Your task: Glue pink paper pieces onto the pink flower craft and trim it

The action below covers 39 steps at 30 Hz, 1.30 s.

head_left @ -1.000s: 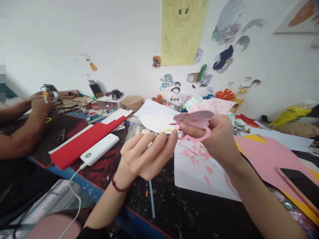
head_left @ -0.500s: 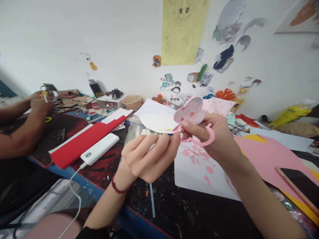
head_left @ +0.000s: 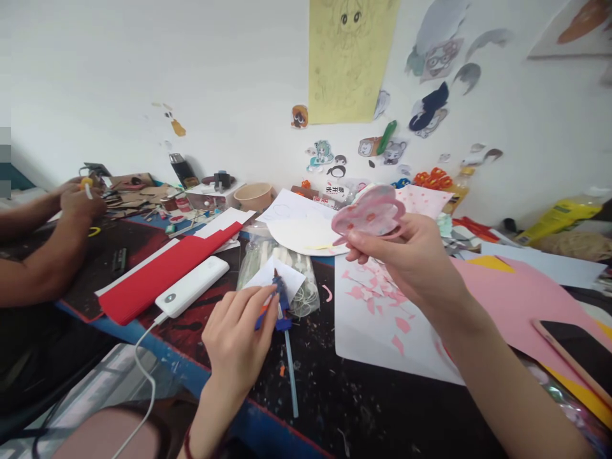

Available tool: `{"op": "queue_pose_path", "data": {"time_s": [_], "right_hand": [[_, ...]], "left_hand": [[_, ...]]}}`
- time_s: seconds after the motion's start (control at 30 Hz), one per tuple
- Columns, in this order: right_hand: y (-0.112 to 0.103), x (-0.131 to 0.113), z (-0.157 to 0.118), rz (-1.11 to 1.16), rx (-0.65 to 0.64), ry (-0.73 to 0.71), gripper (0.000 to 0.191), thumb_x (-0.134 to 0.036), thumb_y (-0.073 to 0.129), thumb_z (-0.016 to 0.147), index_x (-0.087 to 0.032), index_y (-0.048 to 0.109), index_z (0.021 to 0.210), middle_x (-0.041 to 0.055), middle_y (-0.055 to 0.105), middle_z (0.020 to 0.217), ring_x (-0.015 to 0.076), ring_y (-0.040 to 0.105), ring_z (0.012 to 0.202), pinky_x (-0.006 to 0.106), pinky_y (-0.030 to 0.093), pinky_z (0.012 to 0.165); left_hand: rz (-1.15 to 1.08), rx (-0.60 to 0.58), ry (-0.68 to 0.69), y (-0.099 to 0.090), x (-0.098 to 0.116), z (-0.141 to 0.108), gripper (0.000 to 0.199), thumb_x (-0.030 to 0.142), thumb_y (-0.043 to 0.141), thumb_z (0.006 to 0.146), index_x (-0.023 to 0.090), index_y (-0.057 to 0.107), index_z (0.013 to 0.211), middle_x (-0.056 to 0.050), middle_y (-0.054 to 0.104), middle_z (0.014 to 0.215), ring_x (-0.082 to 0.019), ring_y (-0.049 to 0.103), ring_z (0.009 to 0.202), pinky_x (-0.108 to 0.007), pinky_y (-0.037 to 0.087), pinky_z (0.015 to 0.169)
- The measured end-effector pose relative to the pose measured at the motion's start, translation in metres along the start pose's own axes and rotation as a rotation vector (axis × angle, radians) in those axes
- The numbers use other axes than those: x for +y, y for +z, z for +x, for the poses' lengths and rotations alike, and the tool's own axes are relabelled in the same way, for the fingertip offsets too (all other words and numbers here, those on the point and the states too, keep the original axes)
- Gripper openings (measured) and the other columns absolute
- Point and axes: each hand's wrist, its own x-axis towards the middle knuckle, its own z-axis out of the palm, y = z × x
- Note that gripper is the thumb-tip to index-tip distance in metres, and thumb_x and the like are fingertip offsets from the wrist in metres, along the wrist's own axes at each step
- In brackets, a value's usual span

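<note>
My right hand [head_left: 414, 255] pinches a pink butterfly-wing-like paper cutout [head_left: 368, 218] with a dotted, patterned face. A plain pink paper edge shows behind the patterned piece. My left hand [head_left: 239, 335] is lower, over the handle side of a blue hot glue gun [head_left: 282, 303], its fingers curled round that side. Part of the handle is hidden beneath the hand. The gun's nozzle points away from me, over a white paper piece [head_left: 255, 275]. From its back end a clear glue stick [head_left: 291, 376] sticks out towards me.
Pink paper scraps [head_left: 375, 296] lie on a white sheet [head_left: 363, 341]. Red paper [head_left: 167, 274] and a white power bank [head_left: 191, 287] with a cable are at left. A phone [head_left: 578, 350] rests on pink paper [head_left: 507, 293] at right. Another person's hands [head_left: 81, 197] work at far left.
My left hand has let go of the pink paper and moved down and left to the glue gun. The cutout in my right hand has tilted, and its pink outline has swung behind it.
</note>
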Motion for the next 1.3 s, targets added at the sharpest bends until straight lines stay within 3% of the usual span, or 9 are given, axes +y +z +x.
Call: {"op": "queue_pose_path", "data": {"time_s": [0.07,0.17,0.37,0.6,0.8,0.97,1.03,1.13,1.3], "right_hand": [[0.001,0.002,0.001,0.012,-0.002,-0.002,0.015,-0.031,0.089,0.073,-0.021,0.079,0.076,0.0013,0.075,0.068,0.0137,0.071,0.062,0.025,0.06,0.059],[0.002,0.005,0.002,-0.001,0.011,-0.002,0.014,-0.03,0.09,0.072,-0.021,0.08,0.077,0.0014,0.076,0.069,0.0145,0.071,0.061,0.026,0.06,0.058],[0.005,0.013,0.002,-0.072,0.029,-0.019,0.016,-0.028,0.091,0.07,-0.02,0.081,0.08,0.003,0.078,0.077,0.0141,0.071,0.061,0.027,0.062,0.059],[0.012,0.019,0.003,-0.152,-0.062,-0.004,0.022,-0.034,0.085,0.078,-0.019,0.081,0.093,0.0057,0.081,0.089,0.0172,0.075,0.074,0.028,0.063,0.066],[0.021,0.074,0.014,-0.288,-0.335,0.262,0.033,-0.04,0.075,0.084,-0.013,0.076,0.103,0.0112,0.08,0.099,0.0229,0.075,0.092,0.032,0.062,0.075],[0.031,0.123,0.015,-0.303,-0.383,0.423,0.041,-0.04,0.067,0.086,-0.014,0.068,0.118,0.0127,0.079,0.107,0.025,0.076,0.09,0.02,0.044,0.041],[0.034,0.131,0.012,-0.354,-0.384,0.43,0.038,-0.039,0.066,0.086,-0.015,0.068,0.116,0.0121,0.079,0.107,0.0256,0.076,0.092,0.019,0.041,0.04],[0.036,0.134,0.009,-0.43,-0.367,0.369,0.032,-0.038,0.066,0.086,-0.015,0.069,0.108,0.0106,0.079,0.101,0.0246,0.074,0.089,0.022,0.044,0.048],[0.037,0.131,0.009,-0.525,-0.357,0.303,0.026,-0.039,0.067,0.084,-0.015,0.069,0.093,0.0074,0.076,0.084,0.0217,0.069,0.076,0.026,0.045,0.052]], "left_hand": [[0.077,-0.236,-0.127,0.0,-0.01,-0.026,0.017,0.025,0.063,0.097,0.019,0.067,0.112,-0.009,0.075,0.105,-0.025,0.067,0.092,-0.038,0.051,0.082],[0.197,-0.459,-0.153,0.0,-0.021,-0.047,0.033,0.041,0.061,0.098,0.018,0.064,0.122,-0.012,0.071,0.117,-0.031,0.064,0.102,-0.042,0.049,0.083],[0.171,-0.65,-0.129,0.002,-0.03,-0.05,0.036,0.037,0.06,0.099,0.018,0.059,0.13,-0.012,0.071,0.115,-0.028,0.065,0.103,-0.041,0.048,0.086],[0.067,-0.413,-0.059,0.011,-0.033,-0.068,0.04,0.028,0.051,0.103,0.013,0.048,0.141,-0.013,0.066,0.11,-0.026,0.064,0.099,-0.037,0.055,0.083],[0.003,-0.382,-0.081,0.013,-0.035,-0.071,0.042,0.024,0.05,0.103,0.014,0.046,0.143,-0.013,0.064,0.112,-0.026,0.065,0.101,-0.037,0.057,0.084],[-0.046,-0.406,-0.102,0.019,-0.036,-0.076,0.039,0.025,0.05,0.103,0.013,0.05,0.14,-0.013,0.064,0.11,-0.025,0.067,0.098,-0.036,0.058,0.082],[-0.071,-0.403,-0.132,0.02,-0.036,-0.078,0.039,0.026,0.049,0.103,0.014,0.052,0.14,-0.013,0.065,0.11,-0.026,0.067,0.1,-0.037,0.058,0.083],[-0.142,-0.386,-0.239,0.02,-0.035,-0.078,0.037,0.028,0.047,0.104,0.016,0.055,0.138,-0.013,0.066,0.114,-0.026,0.067,0.104,-0.038,0.057,0.087],[-0.41,-0.226,-0.631,0.008,-0.045,-0.077,0.038,0.037,0.049,0.102,0.019,0.06,0.134,-0.01,0.067,0.117,-0.024,0.066,0.104,-0.036,0.053,0.092]]}}
